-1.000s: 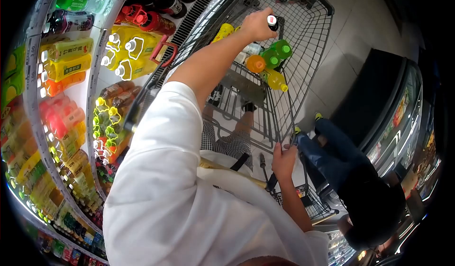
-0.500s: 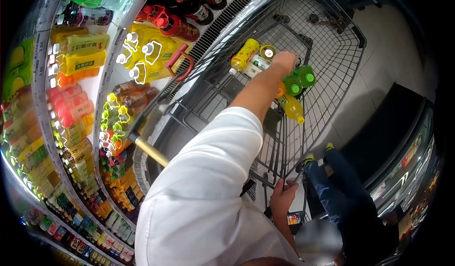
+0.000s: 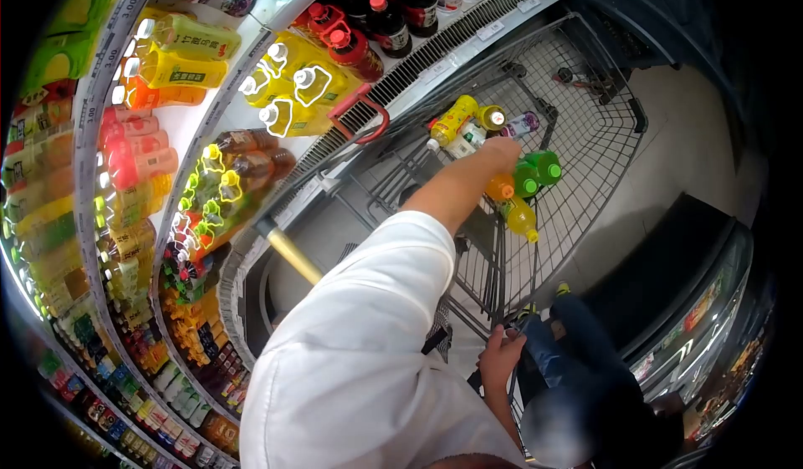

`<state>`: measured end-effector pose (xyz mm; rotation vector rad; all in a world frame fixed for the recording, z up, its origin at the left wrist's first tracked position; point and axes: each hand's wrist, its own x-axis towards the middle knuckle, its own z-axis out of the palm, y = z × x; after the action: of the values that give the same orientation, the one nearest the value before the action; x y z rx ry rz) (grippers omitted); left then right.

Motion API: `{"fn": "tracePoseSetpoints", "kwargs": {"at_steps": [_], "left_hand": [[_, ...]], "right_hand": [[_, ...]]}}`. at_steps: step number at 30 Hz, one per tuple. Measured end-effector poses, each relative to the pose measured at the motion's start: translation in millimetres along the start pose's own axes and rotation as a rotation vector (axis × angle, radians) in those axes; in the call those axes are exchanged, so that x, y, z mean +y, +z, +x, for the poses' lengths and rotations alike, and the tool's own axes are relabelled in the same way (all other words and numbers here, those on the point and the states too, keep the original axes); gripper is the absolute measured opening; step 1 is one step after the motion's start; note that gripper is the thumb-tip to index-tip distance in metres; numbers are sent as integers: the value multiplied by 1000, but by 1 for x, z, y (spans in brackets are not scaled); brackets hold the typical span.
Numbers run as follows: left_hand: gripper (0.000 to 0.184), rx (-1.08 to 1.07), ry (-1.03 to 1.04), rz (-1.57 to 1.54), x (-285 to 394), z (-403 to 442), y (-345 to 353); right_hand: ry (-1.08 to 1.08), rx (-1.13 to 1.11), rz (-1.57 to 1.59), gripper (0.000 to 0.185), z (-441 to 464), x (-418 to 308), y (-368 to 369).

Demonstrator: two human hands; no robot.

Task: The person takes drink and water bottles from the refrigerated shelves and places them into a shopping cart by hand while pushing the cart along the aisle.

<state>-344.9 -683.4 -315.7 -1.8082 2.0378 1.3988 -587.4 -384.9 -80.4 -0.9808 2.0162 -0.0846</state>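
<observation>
My left hand [image 3: 502, 153] reaches down into a wire shopping cart [image 3: 598, 193], its fingers hidden beneath it. A bottle with a purple label [image 3: 523, 124] lies just beyond the knuckles; whether they touch cannot be made out. Close around the hand are a yellow bottle [image 3: 456, 121], a round yellow-sided container [image 3: 495, 119], a white-labelled bottle [image 3: 462, 145], an orange bottle [image 3: 500, 187], two green bottles [image 3: 535, 171] and a yellow drink bottle [image 3: 522, 218]. My right hand [image 3: 499, 356] is closed on the cart's near rim, fingers curled.
Shelves of bottled drinks [image 3: 188, 59] curve along the left, with dark soda bottles [image 3: 389, 26] at the top. A red handle [image 3: 364, 116] and a yellow bar [image 3: 293, 252] lie left of the cart. Another person's legs [image 3: 577, 327] and a dark display case [image 3: 669, 260] are at right.
My left hand has drawn back slightly from the purple-labelled bottle, which shows more now. The view has shifted, so shelves and cart sit differently. My right hand stays at the rim.
</observation>
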Motion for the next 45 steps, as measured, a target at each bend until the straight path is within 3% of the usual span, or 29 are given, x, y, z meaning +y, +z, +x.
{"fn": "tracePoseSetpoints", "kwargs": {"at_steps": [5, 10, 13, 15, 16, 17, 21, 26, 29, 30, 33, 37, 40, 45], "left_hand": [[36, 128, 73, -106, -9, -28, -82], [31, 354, 133, -114, 12, -150, -199], [28, 769, 222, -225, 1, -225, -232], [18, 1147, 206, -291, -19, -270, -252], [17, 1413, 241, -182, -39, -283, -263], [24, 1599, 222, -167, -61, -297, -274], [53, 1970, -95, -49, -137, -345, -316], [44, 1900, -272, -178, -181, -358, -346], [24, 2134, -323, 64, -189, -351, -362], [26, 2059, -422, 163, -195, -352, -366], [28, 1913, -436, -115, -203, -351, -380], [30, 1954, -552, -75, -206, -350, -387], [30, 1855, -654, -137, -211, -352, -393], [31, 1961, -603, -114, -207, -348, -393]], "right_hand": [[8, -20, 106, 30, 1, 1, 2], [-51, 15, 66, 29, 10, 16, 3], [-71, 24, 66, 30, 5, 9, 3], [-69, 16, 61, 30, 7, 10, 2], [-55, 15, 89, 30, 11, 17, 3], [-67, 12, 99, 30, 10, 14, 4], [-79, -13, 126, 31, 10, 10, 2], [-113, -27, 138, 31, 3, -1, 2], [-52, -66, 179, 31, 6, 2, 0], [-46, -67, 173, 31, 8, 5, 0], [-37, -69, 166, 31, 11, 10, -1], [-33, -77, 162, 31, 6, 3, -1], [-75, -59, 165, 32, 11, 12, 1], [-70, -49, 95, 32, 14, 14, -1]]}}
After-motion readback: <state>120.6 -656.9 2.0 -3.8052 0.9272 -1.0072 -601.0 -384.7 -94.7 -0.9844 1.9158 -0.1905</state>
